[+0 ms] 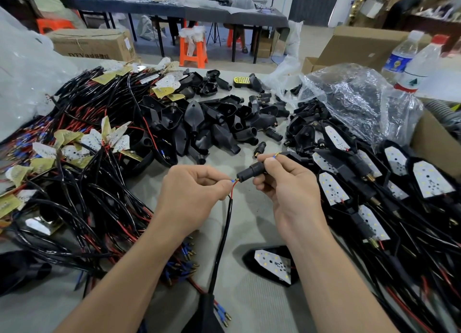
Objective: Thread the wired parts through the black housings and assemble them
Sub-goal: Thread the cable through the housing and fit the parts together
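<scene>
Only the head view to go on. My left hand (192, 193) pinches the red lead (232, 189) just behind its blue-sleeved terminal (234, 181), thumb and forefinger closed tight on it. The black cable (225, 230) it splits from trails down toward me across the table (249, 307). My right hand (287, 185) is curled round a black housing (250, 173), with the stem pointing left and its mouth right at the terminal tip. A second blue-and-brass tip (275, 155) shows by my right forefinger; whether it runs through this housing I cannot tell. To feed well, I judge the lead wants gripping close to the terminal for stiffness, lining up straight with the stem's bore, then pushing in short strokes while the right hand keeps the housing from rolling. The risk is the thin wire buckling at the mouth. Loose housings (212, 125) lie heaped beyond the hands, wired boards (99, 143) tangle to the left, and finished units (331, 190) stack to the right.
</scene>
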The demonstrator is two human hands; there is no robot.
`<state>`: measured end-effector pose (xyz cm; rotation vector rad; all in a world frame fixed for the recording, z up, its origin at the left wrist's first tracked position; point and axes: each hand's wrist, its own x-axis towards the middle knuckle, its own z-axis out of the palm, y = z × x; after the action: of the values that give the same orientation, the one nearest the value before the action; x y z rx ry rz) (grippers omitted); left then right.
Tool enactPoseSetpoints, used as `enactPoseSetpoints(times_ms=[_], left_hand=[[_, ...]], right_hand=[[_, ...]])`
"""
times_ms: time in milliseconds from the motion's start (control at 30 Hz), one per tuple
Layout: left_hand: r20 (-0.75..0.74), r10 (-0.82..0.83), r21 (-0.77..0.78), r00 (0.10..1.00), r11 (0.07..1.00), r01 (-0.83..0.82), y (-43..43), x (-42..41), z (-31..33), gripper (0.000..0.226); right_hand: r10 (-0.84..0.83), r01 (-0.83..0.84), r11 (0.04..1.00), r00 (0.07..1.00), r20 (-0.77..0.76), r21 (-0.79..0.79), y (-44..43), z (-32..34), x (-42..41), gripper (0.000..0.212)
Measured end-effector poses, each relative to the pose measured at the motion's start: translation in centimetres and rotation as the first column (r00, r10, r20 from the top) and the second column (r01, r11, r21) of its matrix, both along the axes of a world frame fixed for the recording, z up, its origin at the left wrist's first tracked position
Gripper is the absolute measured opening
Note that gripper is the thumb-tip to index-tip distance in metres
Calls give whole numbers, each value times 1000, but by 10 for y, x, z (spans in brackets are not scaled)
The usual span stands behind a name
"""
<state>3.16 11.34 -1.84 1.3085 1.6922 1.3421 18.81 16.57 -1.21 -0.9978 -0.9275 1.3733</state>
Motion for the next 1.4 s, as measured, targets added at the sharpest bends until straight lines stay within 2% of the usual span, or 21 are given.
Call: enactPoseSetpoints(times_ms=[233,333,433,500,600,667,767,867,933,1067,1233,1333,1400], left_hand=[[11,22,48,1000,999,-23,-1,1,-2,24],[15,8,77,1000,997,-9,-1,0,-1,35],[-6,81,115,997,990,-80,2,-7,-1,44],[85,87,105,993,990,-96,5,-12,-1,38],[198,2,73,980,997,-17,6,-15,1,16],[182,-9,64,983,998,-3,7,-15,-1,21],[151,-8,72,989,997,-3,7,-7,-4,18],[173,25,74,985,996,-39,9,-2,-6,21],[186,5,69,982,997,-19,9,-7,-6,30],[233,-13,55,972,998,0,11,-15,-3,24],[129,36,2,991,999,-37,8,-10,-3,22],[-74,101,21,992,995,-100,3,-1,-4,20],[-98,117,55,988,992,-113,1,3,-2,19]], right_hand=[[93,-93,996,993,67,4,-3,2,0,23],[69,-70,998,996,53,11,-4,3,0,21],[22,-22,1000,1000,19,13,-3,4,1,21],[2,-2,1000,1000,3,10,-2,5,2,22],[-9,9,1000,1000,-11,-3,-2,5,2,23],[-4,4,1000,1000,-7,-7,-2,5,2,22],[15,-16,1000,999,32,19,-5,4,-1,19],[13,-15,999,999,51,33,-6,4,-4,20],[-4,3,1000,1000,30,22,-6,5,-3,19],[-18,18,1000,1000,-21,-7,-4,7,0,19],[2,-3,1000,999,40,3,-6,3,-1,13],[8,-9,1000,996,88,13,-7,2,-2,11],[24,-24,1000,998,62,-12,-7,3,-2,10]])
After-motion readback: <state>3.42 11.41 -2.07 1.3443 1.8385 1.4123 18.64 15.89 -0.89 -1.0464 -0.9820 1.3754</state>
